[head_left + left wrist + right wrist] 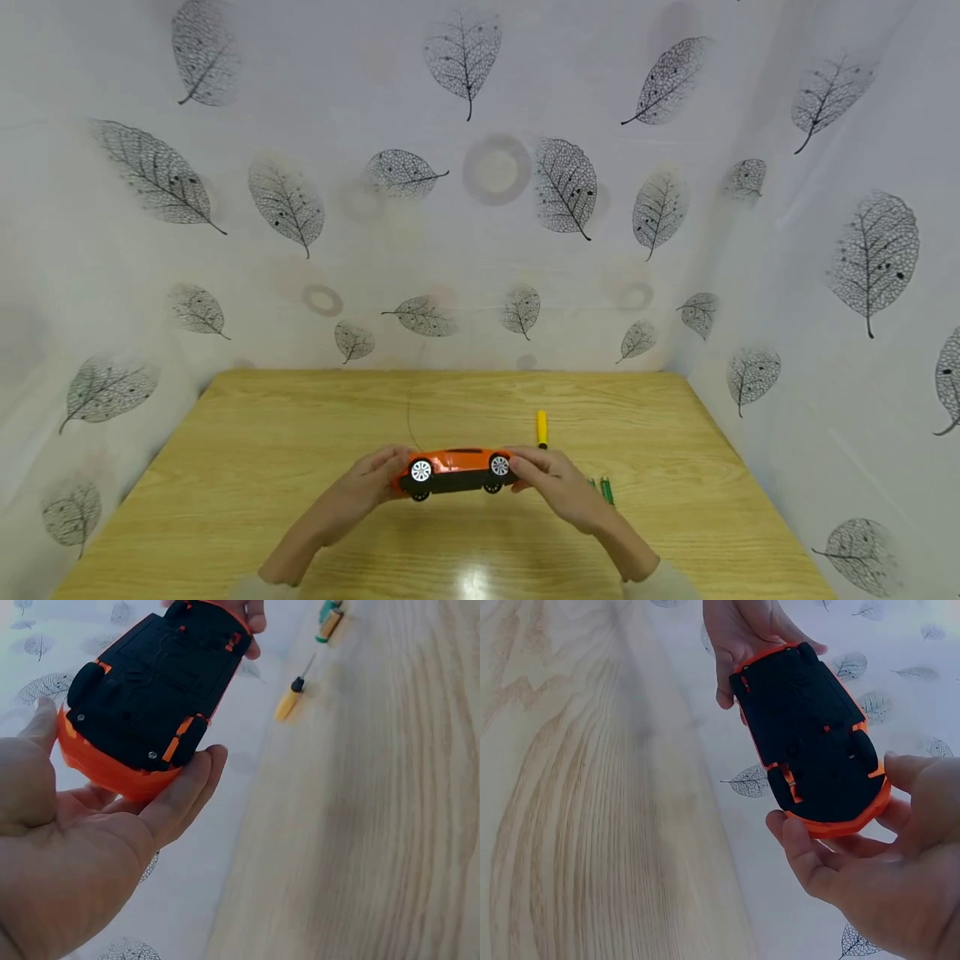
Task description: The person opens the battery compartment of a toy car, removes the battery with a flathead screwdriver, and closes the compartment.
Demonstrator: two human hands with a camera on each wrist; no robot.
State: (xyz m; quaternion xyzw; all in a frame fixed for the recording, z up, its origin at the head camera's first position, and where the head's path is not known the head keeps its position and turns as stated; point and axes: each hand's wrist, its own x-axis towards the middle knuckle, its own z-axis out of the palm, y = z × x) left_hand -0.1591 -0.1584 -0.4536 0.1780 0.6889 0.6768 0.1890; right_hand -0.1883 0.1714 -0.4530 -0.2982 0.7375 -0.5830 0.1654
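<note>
An orange toy car with a black underside and silver-spoked wheels is held up over the table between both hands. My left hand grips one end of it, thumb on one side and fingers on the other. At the opposite end my right hand holds the car the same way. Both wrist views look at the black underside, where two screws show near the end by my left hand. Wheels sit at the corners of this underside.
A screwdriver with a yellow handle lies on the wooden table beyond my right hand. Green batteries lie to the right of that hand. White cloth with a leaf print hangs behind the table and along its sides.
</note>
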